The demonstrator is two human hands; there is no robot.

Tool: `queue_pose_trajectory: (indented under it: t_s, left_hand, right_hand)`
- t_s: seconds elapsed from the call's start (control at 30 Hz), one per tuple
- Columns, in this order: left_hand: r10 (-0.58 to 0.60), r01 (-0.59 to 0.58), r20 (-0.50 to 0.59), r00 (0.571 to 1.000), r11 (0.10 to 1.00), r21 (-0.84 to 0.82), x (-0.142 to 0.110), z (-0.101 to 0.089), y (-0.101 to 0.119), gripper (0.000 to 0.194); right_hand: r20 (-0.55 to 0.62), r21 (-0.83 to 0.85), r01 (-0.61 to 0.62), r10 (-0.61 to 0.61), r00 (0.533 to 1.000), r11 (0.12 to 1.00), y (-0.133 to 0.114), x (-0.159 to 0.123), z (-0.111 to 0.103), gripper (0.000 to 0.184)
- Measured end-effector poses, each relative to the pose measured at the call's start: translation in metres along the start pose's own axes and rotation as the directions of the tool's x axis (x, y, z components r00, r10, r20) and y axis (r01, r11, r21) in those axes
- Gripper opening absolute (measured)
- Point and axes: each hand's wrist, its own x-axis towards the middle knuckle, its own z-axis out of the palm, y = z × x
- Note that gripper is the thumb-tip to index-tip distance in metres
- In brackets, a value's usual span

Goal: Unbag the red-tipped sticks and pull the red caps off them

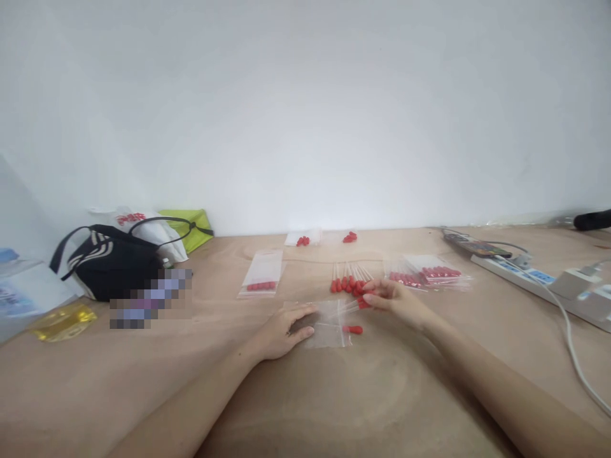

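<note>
My left hand [291,327] grips the left edge of a clear zip bag [327,337] lying flat on the table, with thumb and fingers on it. One red-tipped stick [353,329] lies partly in the bag, its red head sticking out at the right. My right hand [389,299] pinches the red head of another stick [363,303], whose pale shaft points left into the bag's mouth. Right behind it lies a loose pile of red-tipped white sticks [348,283], close to my fingertips.
Filled zip bags [260,277] lie to the left and more filled bags [436,270] to the right. Further red heads [303,241] are at the back. A power strip [529,277] with cables and a phone [477,247] stands right; a black bag [114,264] stands left.
</note>
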Motion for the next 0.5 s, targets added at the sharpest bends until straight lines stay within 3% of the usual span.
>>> queue_pose_trajectory:
  t_s: [0.1, 0.27, 0.4, 0.43, 0.5]
  left_hand:
    - [-0.014, 0.014, 0.008, 1.0, 1.0, 0.005, -0.001, -0.001, 0.0, 0.041]
    - [0.011, -0.011, 0.007, 1.0, 1.0, 0.008, 0.0, -0.001, -0.001, 0.039]
    - [0.043, -0.043, 0.014, 0.999, 0.999, 0.016, 0.001, 0.0, -0.004, 0.038]
    - [0.047, -0.047, 0.017, 0.999, 0.999, 0.014, 0.001, 0.0, -0.005, 0.038]
    - [0.053, -0.053, 0.024, 0.998, 0.998, 0.013, 0.001, 0.0, -0.006, 0.037]
  right_hand:
    - [-0.122, 0.081, 0.012, -0.002, 0.993, 0.997, -0.006, 0.003, -0.024, 0.032]
    - [-0.33, 0.15, 0.193, -0.135, 0.934, 0.97, -0.009, 0.013, -0.047, 0.033]
    - [-0.42, -0.184, 0.335, -0.382, 0.823, 0.924, -0.006, 0.028, -0.028, 0.03]
    - [-0.395, -0.305, 0.37, -0.47, 0.79, 0.878, -0.004, 0.032, -0.021, 0.026]
    - [-0.229, -0.545, 0.428, -0.619, 0.751, 0.721, 0.002, 0.041, -0.005, 0.017]
